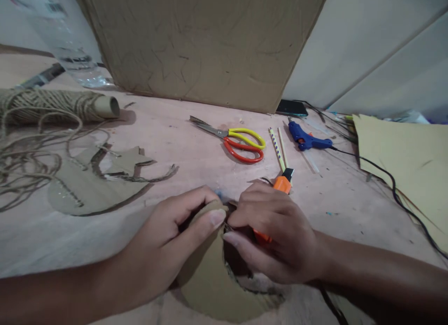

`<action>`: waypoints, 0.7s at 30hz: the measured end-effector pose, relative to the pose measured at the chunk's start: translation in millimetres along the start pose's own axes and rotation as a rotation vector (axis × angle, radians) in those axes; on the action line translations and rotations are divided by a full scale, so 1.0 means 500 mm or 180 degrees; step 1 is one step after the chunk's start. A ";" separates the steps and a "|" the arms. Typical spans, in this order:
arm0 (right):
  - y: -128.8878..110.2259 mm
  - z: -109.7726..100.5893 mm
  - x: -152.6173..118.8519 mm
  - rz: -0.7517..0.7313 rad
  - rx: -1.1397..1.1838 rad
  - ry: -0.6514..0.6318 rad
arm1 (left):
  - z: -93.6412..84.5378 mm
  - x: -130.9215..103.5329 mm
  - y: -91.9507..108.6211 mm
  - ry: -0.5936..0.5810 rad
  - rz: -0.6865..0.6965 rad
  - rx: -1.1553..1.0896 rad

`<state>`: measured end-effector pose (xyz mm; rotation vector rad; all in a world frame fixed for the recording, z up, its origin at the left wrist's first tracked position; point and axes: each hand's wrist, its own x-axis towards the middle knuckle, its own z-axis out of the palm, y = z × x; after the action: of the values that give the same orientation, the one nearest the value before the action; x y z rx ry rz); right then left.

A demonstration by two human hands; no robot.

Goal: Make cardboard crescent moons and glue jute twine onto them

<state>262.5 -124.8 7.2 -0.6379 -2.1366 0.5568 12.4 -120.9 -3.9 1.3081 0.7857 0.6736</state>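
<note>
A brown cardboard crescent (206, 278) stands tilted over the table, its curved inner edge rough and torn-looking. My left hand (182, 236) grips its upper tip, thumb on the front face and fingers behind. My right hand (273, 227) is closed at the inner edge near that tip, thumb and fingers pinching there; its fingertips partly hide what they pinch. An orange box cutter (282, 183) shows above and beneath my right hand; whether the palm touches it I cannot tell. To the left lies another cardboard crescent (105, 194) with a cardboard star (126, 160) and twine attached.
Yellow-and-red-handled scissors (245, 143) lie ahead, with a pencil-like stick (276, 145) and a blue glue gun (308, 137) to their right. A twine roll (52, 105) and water bottle (70, 45) stand left. A large cardboard sheet (203, 45) leans behind. The cord (395, 194) crosses the right side.
</note>
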 end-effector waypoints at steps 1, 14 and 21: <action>0.002 0.000 0.000 -0.0074 0.0023 0.0009 | 0.000 -0.001 0.002 0.0028 -0.0025 -0.0025; 0.006 0.008 -0.010 -0.1189 -0.0777 0.0131 | 0.007 -0.002 0.008 -0.0134 -0.0318 -0.0347; 0.005 -0.024 -0.008 -0.0818 -0.0218 -0.0041 | 0.009 0.003 0.006 0.0216 -0.0333 -0.0697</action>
<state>275.0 -123.3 10.3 -0.3882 -2.2143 0.3490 17.0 -121.5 -0.6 1.0435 0.8058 0.7022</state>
